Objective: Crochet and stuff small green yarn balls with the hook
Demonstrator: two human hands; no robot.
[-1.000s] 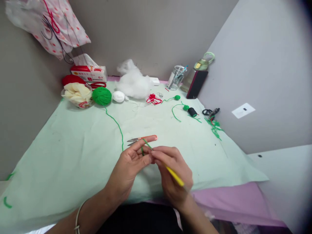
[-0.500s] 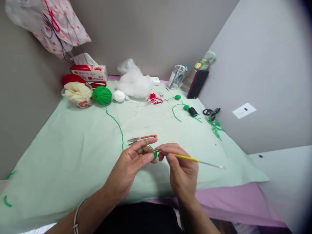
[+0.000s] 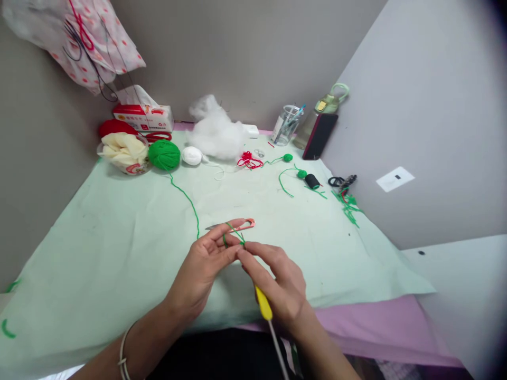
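Note:
My left hand [image 3: 202,269] pinches a small green yarn piece [image 3: 241,244] between thumb and fingers, and green yarn loops over its raised index finger. Closed round a crochet hook with a yellow handle [image 3: 263,303] is my right hand [image 3: 279,277]; its fingertips meet the left ones at the yarn piece. The hook's metal shaft points down toward my body, and its tip is mostly hidden by the fingers. Orange-handled snips [image 3: 249,224] lie just behind my left fingers. A strand runs over the cloth from the green yarn ball [image 3: 164,154] toward my left hand.
Along the back stand a tissue box [image 3: 142,117], a bowl with cream cloth [image 3: 124,153], white stuffing [image 3: 217,134], a glass jar [image 3: 288,126], a bottle and a phone [image 3: 320,137]. Green yarn scraps [image 3: 349,208] and black spool [image 3: 312,181] lie at the right.
My right hand has turned and moved left, so the hook has swung from pointing right to pointing down toward my body. My left index finger has shifted slightly left, uncovering more of the snips' handle.

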